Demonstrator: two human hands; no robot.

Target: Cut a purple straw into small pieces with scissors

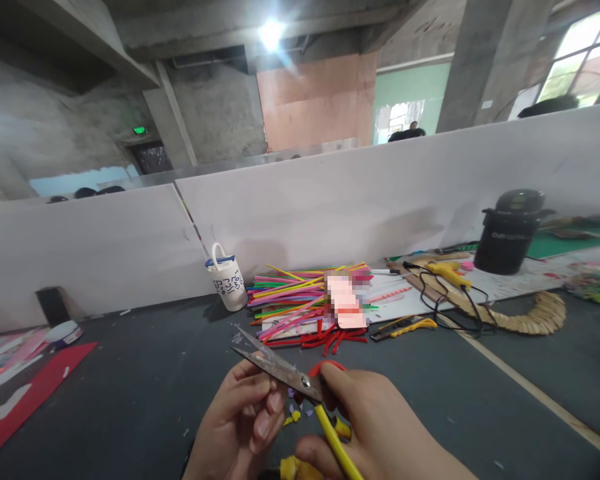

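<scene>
My right hand (pixel 363 413) grips a pair of scissors (pixel 280 370) with one red and one yellow handle. The blades are slightly apart and point to the upper left, passing over the fingertips of my left hand (pixel 245 417). That hand has its thumb and fingers pinched together; whatever is between them is too small or hidden to name. Small yellow and purple scraps (pixel 293 415) lie on the dark table below the scissors. At the bottom edge, partly cut off, sits a yellow object (pixel 300 469) whose kind I cannot make out.
Beyond my hands lies a pile of coloured pipe cleaners (pixel 290 293), partly under a blurred-out patch. A white cup (pixel 227 287) stands left of it. To the right are a yellow utility knife (pixel 405 327), a yellow glue gun (pixel 450 272) with cord, and a black bin (pixel 507 233). A white partition (pixel 305 207) runs behind.
</scene>
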